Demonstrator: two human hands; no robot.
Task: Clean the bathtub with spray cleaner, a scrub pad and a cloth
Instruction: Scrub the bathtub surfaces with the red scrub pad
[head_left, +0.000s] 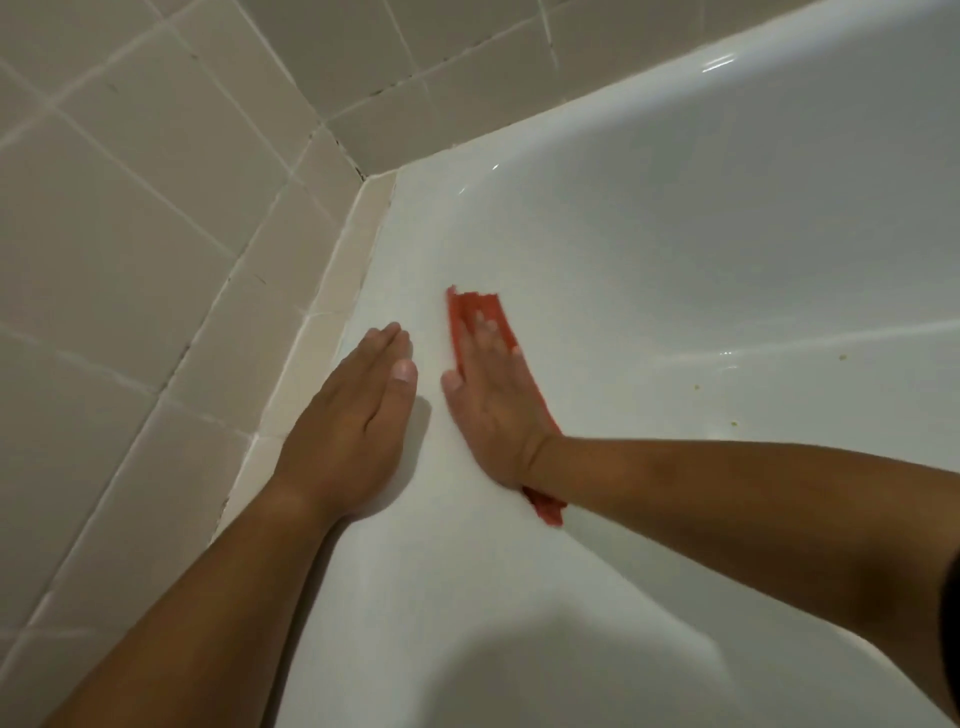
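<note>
**Two flat hands on the tub, one pressing a red cloth**

Nearest the camera, a soft shadow (519, 670) is lying across the white enamel at 6 o'clock. The left forearm (228, 603) is reaching in from 7 o'clock and the right forearm (737, 493) from 3 o'clock, where a dark sleeve (951, 597) is just showing at the frame's edge.

The left hand (358, 415) is resting palm down on the bathtub (701, 249), its fingers straight and pressed together, pointing toward 1 o'clock and holding nothing. Just beside it, at its 3 o'clock and not touching it, the right hand (493, 405) is lying flat with fingers straight and slightly parted, pressing down on the red cloth (475, 309). The cloth is lying flat against the tub's surface under this palm; one end is sticking out past the fingertips toward 12 o'clock, and the other is peeking out beneath the wrist toward 5 o'clock.

Farther right, at 3 o'clock from the hands, a few small yellowish specks (696, 387) are sitting on the enamel.

Beyond the left hand, a pale trim strip (337, 312) is running along the tub's edge from 7 toward 12 o'clock. Behind it the tiled wall (130, 234) is filling the view from 9 to 12 o'clock, with its corner meeting the tub at 12 o'clock.
</note>
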